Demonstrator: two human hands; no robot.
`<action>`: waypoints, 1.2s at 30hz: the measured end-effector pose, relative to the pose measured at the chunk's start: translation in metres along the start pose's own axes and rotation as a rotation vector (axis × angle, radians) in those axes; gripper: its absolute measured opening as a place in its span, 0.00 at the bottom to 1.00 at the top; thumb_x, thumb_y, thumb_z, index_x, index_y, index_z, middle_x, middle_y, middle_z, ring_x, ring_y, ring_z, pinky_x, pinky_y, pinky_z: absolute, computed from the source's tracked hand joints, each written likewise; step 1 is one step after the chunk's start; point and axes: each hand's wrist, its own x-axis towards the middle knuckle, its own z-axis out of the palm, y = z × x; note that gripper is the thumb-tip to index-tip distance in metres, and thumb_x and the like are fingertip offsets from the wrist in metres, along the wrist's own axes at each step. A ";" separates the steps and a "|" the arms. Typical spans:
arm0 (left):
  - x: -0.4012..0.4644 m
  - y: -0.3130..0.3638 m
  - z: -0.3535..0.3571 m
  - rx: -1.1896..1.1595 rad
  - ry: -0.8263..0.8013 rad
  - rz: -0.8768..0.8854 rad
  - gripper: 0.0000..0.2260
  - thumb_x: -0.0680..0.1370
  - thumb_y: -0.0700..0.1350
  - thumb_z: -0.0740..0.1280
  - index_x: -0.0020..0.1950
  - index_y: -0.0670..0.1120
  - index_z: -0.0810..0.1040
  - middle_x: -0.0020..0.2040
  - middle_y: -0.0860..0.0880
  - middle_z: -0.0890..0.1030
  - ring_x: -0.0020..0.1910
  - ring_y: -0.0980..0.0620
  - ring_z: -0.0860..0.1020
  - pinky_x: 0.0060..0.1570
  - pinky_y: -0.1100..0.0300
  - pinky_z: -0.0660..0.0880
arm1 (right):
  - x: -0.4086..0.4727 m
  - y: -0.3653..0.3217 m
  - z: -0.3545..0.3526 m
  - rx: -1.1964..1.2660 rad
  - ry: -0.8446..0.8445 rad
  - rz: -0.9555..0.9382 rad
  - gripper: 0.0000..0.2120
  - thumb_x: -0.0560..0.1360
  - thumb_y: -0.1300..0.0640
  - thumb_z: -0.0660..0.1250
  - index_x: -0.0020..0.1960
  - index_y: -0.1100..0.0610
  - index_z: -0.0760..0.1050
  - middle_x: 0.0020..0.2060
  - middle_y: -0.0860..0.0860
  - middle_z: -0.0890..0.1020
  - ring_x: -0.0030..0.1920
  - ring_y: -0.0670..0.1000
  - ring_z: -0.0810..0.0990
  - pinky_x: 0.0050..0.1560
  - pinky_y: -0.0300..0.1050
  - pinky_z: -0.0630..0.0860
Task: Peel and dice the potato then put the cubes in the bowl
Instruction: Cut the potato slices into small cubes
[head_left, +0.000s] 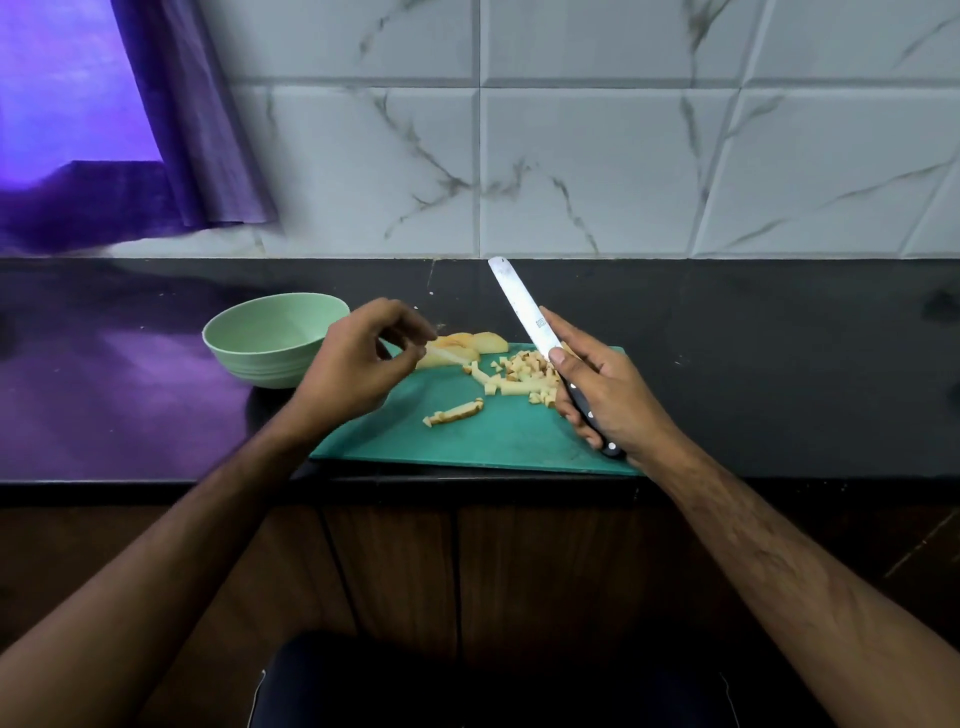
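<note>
A green cutting board (483, 436) lies on the black counter. A pile of potato cubes (524, 371) sits at its far right, with a cut strip (454, 412) nearer the front. Uncut potato slices (470, 343) lie at the board's far edge. My left hand (358, 358) hovers over the board's left part and pinches a thin potato slice (444, 356) between thumb and fingers. My right hand (597, 395) grips the black handle of a knife (524, 306), blade raised and pointing up and away. The pale green bowl (270, 338) stands left of the board and looks empty.
The counter's front edge (156, 483) runs just below the board, with wooden cabinet doors beneath. A marble-tiled wall (571, 156) backs the counter. A purple curtain (171, 130) hangs at the far left.
</note>
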 end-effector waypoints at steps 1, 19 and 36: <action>-0.006 -0.005 0.001 -0.007 0.004 -0.045 0.11 0.74 0.33 0.73 0.47 0.50 0.82 0.43 0.54 0.84 0.40 0.58 0.81 0.41 0.64 0.76 | 0.000 -0.001 0.001 -0.026 -0.007 -0.012 0.22 0.86 0.54 0.58 0.76 0.35 0.65 0.29 0.56 0.71 0.21 0.49 0.65 0.19 0.37 0.65; -0.025 -0.019 0.003 -0.115 0.084 -0.217 0.07 0.76 0.37 0.75 0.51 0.47 0.82 0.40 0.50 0.84 0.34 0.56 0.81 0.37 0.64 0.76 | -0.062 -0.035 0.023 -1.271 -0.381 -0.266 0.25 0.85 0.40 0.45 0.78 0.28 0.38 0.33 0.46 0.71 0.34 0.46 0.71 0.33 0.41 0.64; -0.028 -0.019 0.003 -0.237 0.129 -0.109 0.07 0.77 0.34 0.73 0.52 0.44 0.80 0.43 0.46 0.85 0.39 0.51 0.85 0.35 0.55 0.78 | -0.030 -0.035 -0.008 -0.974 -0.270 0.076 0.21 0.85 0.44 0.54 0.76 0.27 0.57 0.32 0.40 0.70 0.24 0.45 0.74 0.42 0.49 0.81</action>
